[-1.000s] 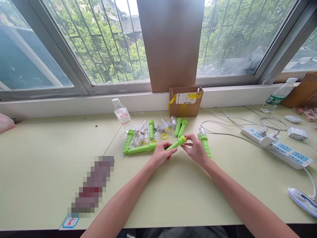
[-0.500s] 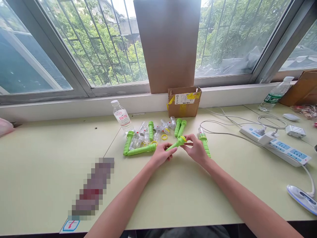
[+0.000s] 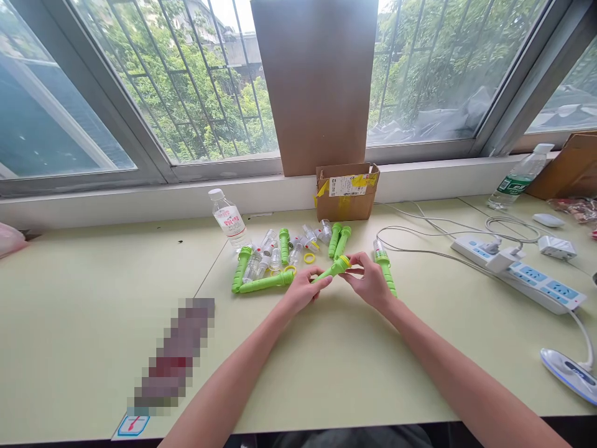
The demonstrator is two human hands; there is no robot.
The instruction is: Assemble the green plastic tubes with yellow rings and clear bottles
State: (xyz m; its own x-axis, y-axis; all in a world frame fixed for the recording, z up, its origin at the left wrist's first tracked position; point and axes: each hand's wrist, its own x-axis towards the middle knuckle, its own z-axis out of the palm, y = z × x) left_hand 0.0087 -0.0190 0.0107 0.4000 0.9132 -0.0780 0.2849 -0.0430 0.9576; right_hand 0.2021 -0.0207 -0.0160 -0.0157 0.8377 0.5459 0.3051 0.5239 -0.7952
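My left hand is wrapped round a ribbed green plastic handle, which slants up to the right. At its upper end sits a yellow ring, pinched by the fingertips of my right hand. To the right of that hand lies another green handle with a clear ribbed cap on it. Beyond my hands are several loose clear caps, several more green handles and a few loose yellow rings.
A small cardboard box stands against the sill. Water bottles stand at the back left and back right. A power strip with cables lies to the right, and a white device at the near right. A blurred-out object lies at left.
Almost nothing differs. My fingers have shifted very slightly on the green handle and yellow ring; the things on the table have stayed put.
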